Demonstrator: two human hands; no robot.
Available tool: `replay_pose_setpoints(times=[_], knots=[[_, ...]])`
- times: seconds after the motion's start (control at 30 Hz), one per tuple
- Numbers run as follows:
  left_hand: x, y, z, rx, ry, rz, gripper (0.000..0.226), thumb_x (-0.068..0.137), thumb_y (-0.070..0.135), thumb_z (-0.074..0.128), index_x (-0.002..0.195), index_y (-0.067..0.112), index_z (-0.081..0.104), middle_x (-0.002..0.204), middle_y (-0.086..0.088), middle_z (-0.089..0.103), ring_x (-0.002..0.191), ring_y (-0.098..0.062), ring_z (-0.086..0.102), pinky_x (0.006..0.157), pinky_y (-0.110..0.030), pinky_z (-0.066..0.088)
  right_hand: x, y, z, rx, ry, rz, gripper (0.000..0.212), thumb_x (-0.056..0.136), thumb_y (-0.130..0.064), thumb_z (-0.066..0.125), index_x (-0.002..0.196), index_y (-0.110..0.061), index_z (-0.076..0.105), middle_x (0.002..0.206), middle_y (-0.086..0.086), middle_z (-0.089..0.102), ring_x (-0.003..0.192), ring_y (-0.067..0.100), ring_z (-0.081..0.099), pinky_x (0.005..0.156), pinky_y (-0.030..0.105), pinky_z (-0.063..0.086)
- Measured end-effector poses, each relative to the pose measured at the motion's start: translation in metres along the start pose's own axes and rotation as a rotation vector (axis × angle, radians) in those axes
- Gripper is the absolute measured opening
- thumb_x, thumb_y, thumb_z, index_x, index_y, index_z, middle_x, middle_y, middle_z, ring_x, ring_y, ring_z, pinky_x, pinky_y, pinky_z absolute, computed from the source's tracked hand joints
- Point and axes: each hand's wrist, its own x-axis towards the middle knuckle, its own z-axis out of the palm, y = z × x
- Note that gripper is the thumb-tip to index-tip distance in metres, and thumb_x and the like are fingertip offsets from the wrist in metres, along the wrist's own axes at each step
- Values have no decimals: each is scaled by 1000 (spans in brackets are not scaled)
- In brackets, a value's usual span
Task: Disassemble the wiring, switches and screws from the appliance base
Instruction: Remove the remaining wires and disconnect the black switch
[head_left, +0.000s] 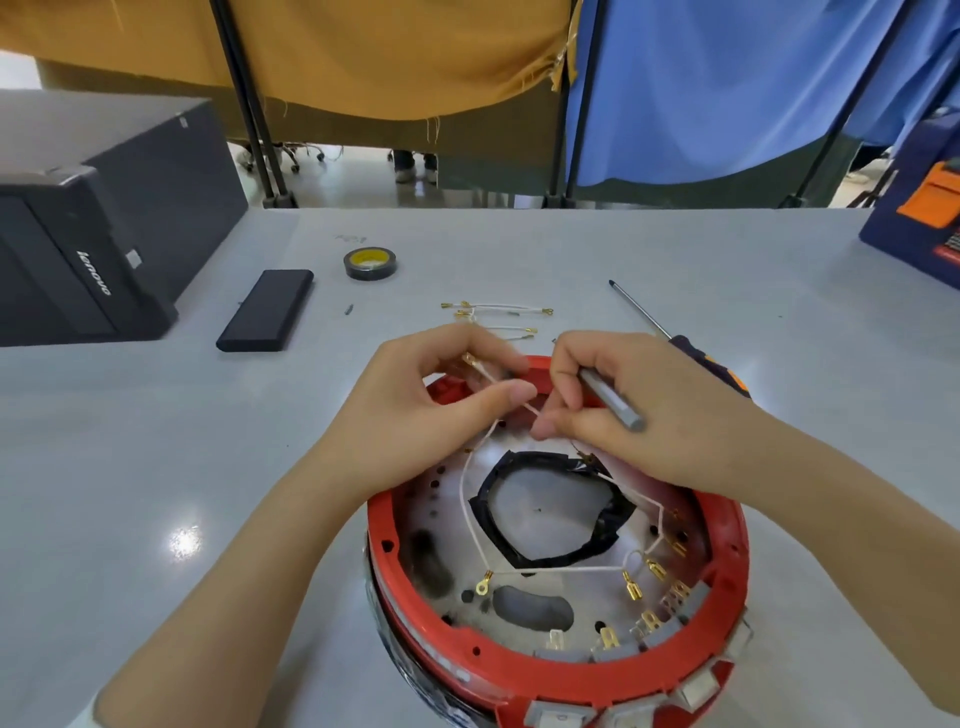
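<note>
The round red appliance base lies upside down on the grey table, with a metal plate and a black-taped opening inside. White wires with gold terminals run across the plate. Grey switches line the near right rim. My left hand pinches a white wire with a gold terminal over the far rim. My right hand pinches the same wire lower down and also holds a grey metal tool between its fingers.
Removed wires lie beyond the base. A screwdriver lies to the right, partly behind my right hand. A tape roll, a black flat case and a black computer box sit at the left; a blue-orange box stands far right.
</note>
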Motion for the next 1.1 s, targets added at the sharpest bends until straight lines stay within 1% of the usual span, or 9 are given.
replay_pose_setpoints(times=[0.17, 0.27, 0.37, 0.5, 0.6, 0.8, 0.93, 1.03, 1.1], knots=[[3, -3, 1, -50, 33, -85, 6, 81, 23, 74, 75, 24, 72, 75, 3, 73, 73, -23, 67, 70, -27, 53, 3, 7, -12, 62, 67, 32, 35, 79, -8, 72, 65, -29, 46, 78, -8, 71, 64, 15, 68, 62, 33, 58], [3, -7, 3, 78, 44, -77, 5, 81, 26, 73, 78, 31, 72, 79, 12, 71, 77, -9, 66, 74, -16, 50, 7, 17, -23, -27, 134, 30, 36, 77, -10, 73, 71, -34, 46, 79, -15, 71, 67, 10, 67, 66, 30, 55], [5, -10, 4, 327, 89, -45, 15, 82, 36, 67, 97, 39, 64, 95, 26, 65, 100, 6, 53, 86, -4, 35, 19, 21, -34, -94, 155, -5, 39, 77, -11, 74, 71, -38, 46, 81, -16, 70, 69, 4, 65, 66, 23, 50], [5, -18, 4, 378, 122, -211, 37, 86, 39, 61, 122, 38, 52, 114, 24, 56, 97, 5, 54, 85, -13, 40, 56, 43, -44, -33, 214, 7, 34, 79, -6, 73, 75, -26, 46, 77, -6, 71, 70, 8, 67, 60, 28, 58], [6, -22, 3, 373, 94, -323, 24, 89, 39, 58, 113, 39, 61, 107, 23, 62, 88, 7, 58, 77, -10, 42, 94, 70, -35, 38, 216, 108, 31, 81, -2, 71, 79, -17, 45, 78, -3, 69, 72, 15, 64, 59, 31, 55], [6, -22, 2, 376, 73, -340, 19, 89, 38, 57, 106, 41, 64, 97, 23, 65, 88, 6, 59, 78, -10, 44, 150, 115, 1, 38, 117, 202, 34, 81, 2, 68, 76, -19, 41, 84, 6, 69, 72, 15, 60, 57, 25, 46], [6, -24, 3, 365, 75, -356, 17, 89, 39, 57, 104, 43, 64, 95, 24, 65, 87, 8, 59, 77, -10, 44, 165, 126, 10, -29, 85, 177, 34, 79, 5, 66, 75, -20, 43, 88, 11, 71, 69, 9, 62, 69, 26, 50], [7, -25, 4, 367, 76, -358, 16, 89, 38, 57, 102, 44, 65, 93, 25, 65, 85, 9, 58, 74, -8, 43, 163, 127, 10, -79, 84, 170, 33, 79, -2, 70, 75, -21, 43, 92, 10, 71, 72, 9, 62, 66, 23, 45], [7, -25, 3, 365, 75, -358, 16, 90, 36, 57, 102, 43, 65, 93, 25, 65, 84, 10, 58, 74, -7, 43, 156, 120, 7, -142, 135, 147, 31, 82, -18, 72, 75, -22, 43, 90, 6, 68, 72, 13, 57, 62, 25, 41]])
